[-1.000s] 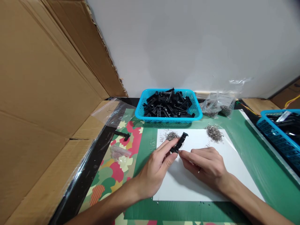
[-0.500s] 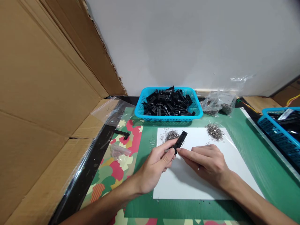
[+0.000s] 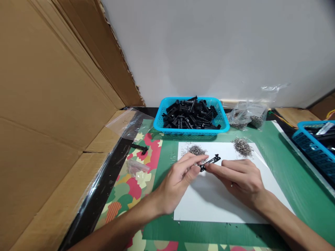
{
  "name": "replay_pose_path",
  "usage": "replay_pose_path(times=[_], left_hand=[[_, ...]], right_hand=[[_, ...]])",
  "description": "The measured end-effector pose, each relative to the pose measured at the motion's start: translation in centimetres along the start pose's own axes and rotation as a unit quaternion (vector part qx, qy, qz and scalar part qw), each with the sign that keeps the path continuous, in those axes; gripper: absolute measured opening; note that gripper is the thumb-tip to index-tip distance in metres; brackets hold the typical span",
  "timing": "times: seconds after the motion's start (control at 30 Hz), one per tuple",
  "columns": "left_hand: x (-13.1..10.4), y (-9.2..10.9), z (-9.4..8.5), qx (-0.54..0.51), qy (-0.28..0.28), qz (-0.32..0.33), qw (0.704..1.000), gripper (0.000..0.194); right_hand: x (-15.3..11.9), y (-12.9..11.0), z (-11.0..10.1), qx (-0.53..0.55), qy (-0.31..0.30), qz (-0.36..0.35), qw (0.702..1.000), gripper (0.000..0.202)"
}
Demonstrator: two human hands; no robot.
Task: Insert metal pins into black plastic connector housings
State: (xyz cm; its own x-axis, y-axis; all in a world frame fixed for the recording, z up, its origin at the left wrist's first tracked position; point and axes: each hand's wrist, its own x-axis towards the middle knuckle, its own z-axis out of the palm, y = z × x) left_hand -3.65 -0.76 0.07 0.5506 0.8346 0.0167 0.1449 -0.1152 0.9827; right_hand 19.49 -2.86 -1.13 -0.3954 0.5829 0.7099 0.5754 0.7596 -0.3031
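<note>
A narrow black plastic part [image 3: 214, 160] is held over the white sheet [image 3: 209, 204], tilted with its far end up to the right. My left hand [image 3: 178, 179] grips its near end between thumb and fingers. From the right, the index fingertip of my right hand [image 3: 242, 177] presses on the same part, and its thumb is mostly hidden. A tiny shiny piece [image 3: 231, 184] shows at the right hand's curled fingers; its kind is too small to make out. Just behind the left fingers lies a pile of small metal pieces [image 3: 196, 150].
A second metal pile [image 3: 243, 147] lies at the sheet's far right. Behind stands a blue basket [image 3: 192, 131] of black parts, beside clear bags [image 3: 239, 120]. Another blue basket [image 3: 314, 146] is at right. A loose black part [image 3: 140, 149] and a small plastic bag [image 3: 137, 168] lie left.
The black part has turned in my fingers from steep to flatter, and now shows another face. My left fingers have straightened along it. The whole view has shifted slightly.
</note>
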Motion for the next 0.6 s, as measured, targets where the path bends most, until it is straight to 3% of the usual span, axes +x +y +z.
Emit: replay_pose_path(times=[0.2,0.33,0.43,0.6], left_hand=[[0.3,0.1,-0.4,0.132,0.092,0.071,0.984,0.032],[0.0,-0.2,0.0,0.196,0.088,0.128,0.968,0.017],[-0.3,-0.4,0.6,0.217,0.071,0.160,0.960,0.016],[-0.9,-0.8,1.6,0.273,0.026,0.185,0.944,0.014]], right_hand=[[-0.1,0.3,0.1,-0.003,-0.004,0.005,1.000,0.023],[0.0,0.4,-0.4,0.036,-0.006,0.026,0.999,0.021],[0.2,0.3,-1.0,0.094,0.037,0.118,0.988,0.049],[1.3,0.1,-1.4,0.211,0.056,0.299,0.929,0.083]])
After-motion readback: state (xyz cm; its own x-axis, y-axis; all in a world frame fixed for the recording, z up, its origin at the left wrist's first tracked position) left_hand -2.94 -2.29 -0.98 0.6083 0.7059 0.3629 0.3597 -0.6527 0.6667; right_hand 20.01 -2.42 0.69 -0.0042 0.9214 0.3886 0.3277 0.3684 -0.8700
